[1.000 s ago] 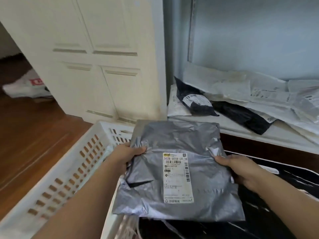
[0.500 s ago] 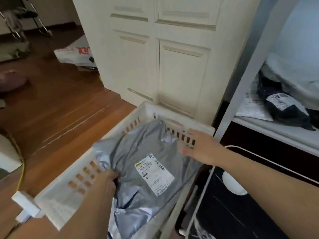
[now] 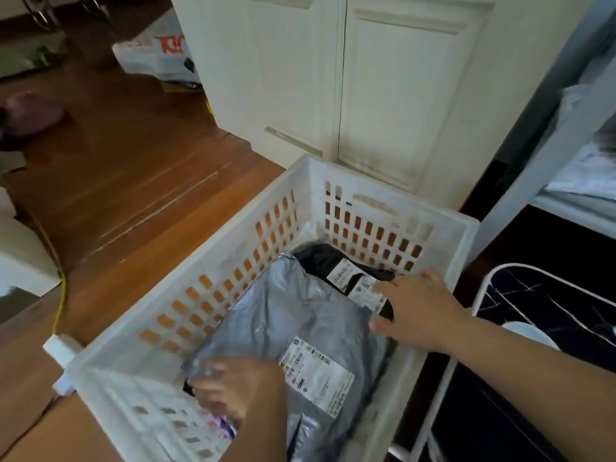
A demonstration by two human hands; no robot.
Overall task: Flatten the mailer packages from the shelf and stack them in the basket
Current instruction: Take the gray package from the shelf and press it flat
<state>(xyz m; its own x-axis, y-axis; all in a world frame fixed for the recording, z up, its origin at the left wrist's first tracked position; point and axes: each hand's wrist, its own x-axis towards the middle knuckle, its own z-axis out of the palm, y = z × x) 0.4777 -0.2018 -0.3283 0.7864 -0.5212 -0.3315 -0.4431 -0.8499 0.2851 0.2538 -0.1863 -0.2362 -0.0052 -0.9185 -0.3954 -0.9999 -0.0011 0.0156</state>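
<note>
Head view, inventory:

1 x white slotted plastic basket (image 3: 213, 271), on brown wood floor (image 3: 126, 181), in front of cream panelled cupboard doors (image 3: 340, 78).

Inside basket, 2 mailers in sight: 1 x crinkled grey plastic mailer package (image 3: 293, 315) w/ 1 white shipping label (image 3: 316, 375), lying flat on top; 1 x black plastic mailer package (image 3: 330, 258) w/ 1 white label, underneath, showing at far end only.

2 hands, both in basket. Left hand (image 3: 230, 388): blurred, on near-left corner of grey mailer, fingers bent over the edge; can't tell if gripping or just pressing. Right hand (image 3: 420, 311): fingers spread and straight, held at grey mailer's far-right edge over black mailer's label, holding nothing.

Also: 1 x white plastic bag w/ red print (image 3: 156, 55) on floor, far left. 1 x yellow cable (image 3: 61, 295) along floor. White shelf unit (image 3: 573, 201) at right, pale mailers on it, count unclear.
</note>
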